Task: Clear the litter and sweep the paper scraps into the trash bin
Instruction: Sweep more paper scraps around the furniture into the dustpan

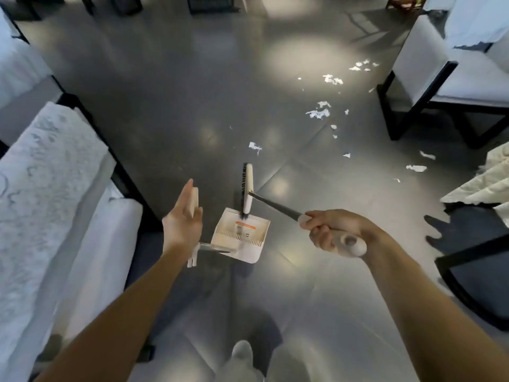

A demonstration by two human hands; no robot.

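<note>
White scraps (318, 113) at 2 o'clock on glossy grey floor (165, 106), cream dustpan (228, 230) with orange label (245, 224), cream broom (249, 186), black bristles (244, 183), white chairs (440, 75), black frames.

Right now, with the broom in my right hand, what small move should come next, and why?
Probably close your left hand round the dustpan handle beside it: the right hand already grips the broom, and the paper scraps lie farther ahead, away from the dustpan.
</note>
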